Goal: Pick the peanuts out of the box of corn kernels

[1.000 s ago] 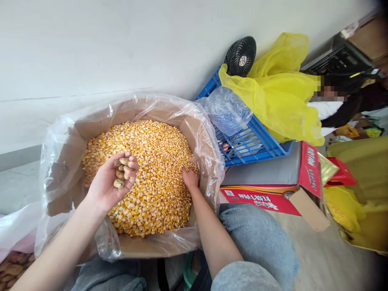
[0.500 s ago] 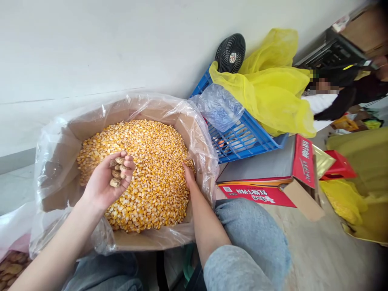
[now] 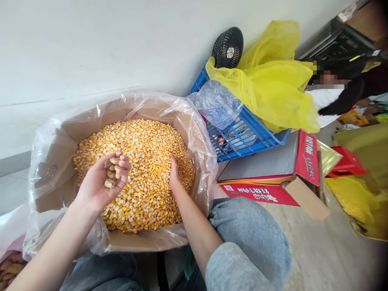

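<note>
My left hand [image 3: 101, 182] is palm up over a plastic-lined cardboard box [image 3: 142, 242], its fingers curled round several unshelled peanuts [image 3: 110, 174]. Beneath it, loose yellow corn kernels [image 3: 145, 190] are heaped in the box. My right hand [image 3: 174, 173] reaches into the right part of the heap, upright and edge-on. Its thumb side shows straight, while the other fingers are hidden among or behind the kernels. A clear plastic liner [image 3: 201, 161] folds over the box rim.
Right of the box stands a blue crate [image 3: 248, 141] with yellow mesh [image 3: 273, 89] and a black fan [image 3: 228, 47] on it. A red carton [image 3: 260, 192] lies below. Peanuts in a bag [image 3: 10, 266] show at lower left. Another person [image 3: 339, 93] is at far right.
My right hand has moved left through the corn, away from the box's right wall, leaving a dip behind it. My left hand still holds the peanuts. The view has shifted slightly.
</note>
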A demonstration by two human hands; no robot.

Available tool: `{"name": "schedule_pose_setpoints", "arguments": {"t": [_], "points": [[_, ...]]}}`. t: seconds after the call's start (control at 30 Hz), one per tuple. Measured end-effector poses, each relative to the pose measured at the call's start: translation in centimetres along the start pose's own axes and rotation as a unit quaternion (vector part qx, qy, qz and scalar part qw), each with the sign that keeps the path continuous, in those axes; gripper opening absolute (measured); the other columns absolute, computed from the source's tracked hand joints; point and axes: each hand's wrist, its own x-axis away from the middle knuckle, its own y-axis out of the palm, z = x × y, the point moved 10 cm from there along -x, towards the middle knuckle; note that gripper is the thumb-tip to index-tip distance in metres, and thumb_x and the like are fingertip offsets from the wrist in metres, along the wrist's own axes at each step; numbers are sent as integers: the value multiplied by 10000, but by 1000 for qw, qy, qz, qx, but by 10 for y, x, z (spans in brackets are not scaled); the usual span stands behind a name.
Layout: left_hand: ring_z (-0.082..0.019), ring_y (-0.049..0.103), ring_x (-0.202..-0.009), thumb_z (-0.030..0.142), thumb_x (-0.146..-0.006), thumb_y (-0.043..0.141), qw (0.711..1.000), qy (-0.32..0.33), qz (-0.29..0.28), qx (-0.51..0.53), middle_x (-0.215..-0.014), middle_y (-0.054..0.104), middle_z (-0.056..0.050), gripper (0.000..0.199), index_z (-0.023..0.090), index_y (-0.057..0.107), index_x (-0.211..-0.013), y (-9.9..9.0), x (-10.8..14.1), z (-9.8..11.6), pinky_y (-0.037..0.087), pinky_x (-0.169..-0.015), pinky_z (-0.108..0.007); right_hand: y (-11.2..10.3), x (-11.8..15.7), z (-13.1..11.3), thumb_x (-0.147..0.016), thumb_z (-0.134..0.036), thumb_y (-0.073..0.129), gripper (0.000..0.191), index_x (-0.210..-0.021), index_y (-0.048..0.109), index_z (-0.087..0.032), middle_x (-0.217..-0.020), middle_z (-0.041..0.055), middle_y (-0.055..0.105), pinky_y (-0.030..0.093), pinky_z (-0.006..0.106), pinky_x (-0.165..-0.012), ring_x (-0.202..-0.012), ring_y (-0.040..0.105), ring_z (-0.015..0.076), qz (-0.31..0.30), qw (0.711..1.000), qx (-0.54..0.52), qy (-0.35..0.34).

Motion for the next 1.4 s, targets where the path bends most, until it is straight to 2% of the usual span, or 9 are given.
{"name": "schedule_pose_setpoints", "arguments": {"t": [0.17,0.27,0.4,0.53,0.67,0.87,1.07,1.2,1.4], "points": [[-58,493,-539,113,-816,321,1000,4,-15,8,-648,474,-4,127,145,430,-759,8,1,1,423,-417,-125,29,20,-17,-686,-509,479,543,-1084,494,-140,-1141,79,521,369,316,-880,-1035,482,176,-12,998,-41,45],[-60,497,-537,122,-819,316,1000,6,-16,7,-645,476,-6,126,144,424,-758,13,2,0,430,-417,-130,50,35,-46,-705,-510,457,485,-1029,518,-154,-1055,65,563,368,328,-873,-993,501,181,-56,998,-32,-23],[-64,500,-525,120,-812,318,1000,12,-5,0,-642,483,-8,126,148,425,-752,15,4,-1,428,-397,-130,76,63,-82,-718,-492,460,473,-1074,495,-184,-1172,72,459,285,359,-944,-1114,387,200,-88,983,81,-139],[-65,503,-517,131,-814,316,999,32,-3,-1,-636,485,-8,130,151,427,-749,17,6,5,431,-388,-129,104,93,-93,-700,-449,512,517,-1157,440,-216,-1329,70,261,174,471,-977,-1220,194,288,-134,946,233,-181],[-65,504,-514,130,-817,311,999,40,-7,4,-627,479,-4,129,154,424,-760,17,11,14,439,-394,-133,125,121,-98,-691,-412,535,575,-1217,370,-251,-1370,60,188,133,571,-942,-1234,88,361,-190,904,310,-226],[-62,499,-509,134,-816,323,997,75,-8,24,-625,490,0,117,165,415,-751,17,20,36,438,-392,-124,133,134,-99,-685,-446,525,657,-1270,286,-267,-1383,74,156,94,626,-911,-1235,46,384,-206,881,330,-267],[-45,485,-490,139,-830,314,991,125,-18,46,-603,481,12,148,158,415,-724,20,36,62,427,-395,-103,136,139,-101,-670,-412,563,650,-1258,319,-280,-1390,60,141,45,619,-926,-1239,40,381,-218,874,323,-289],[-40,490,-509,137,-831,305,989,130,-34,60,-623,481,13,154,153,428,-739,19,42,68,434,-414,-100,144,147,-99,-698,-407,535,660,-1286,265,-276,-1405,58,54,51,620,-923,-1248,-4,368,-240,847,370,-297],[-51,500,-527,121,-811,326,984,134,-57,99,-636,491,4,135,147,438,-740,12,43,77,446,-421,-120,149,151,-96,-720,-433,499,683,-1311,191,-283,-1406,62,-28,93,603,-925,-1251,-58,348,-225,805,452,-311]]}}
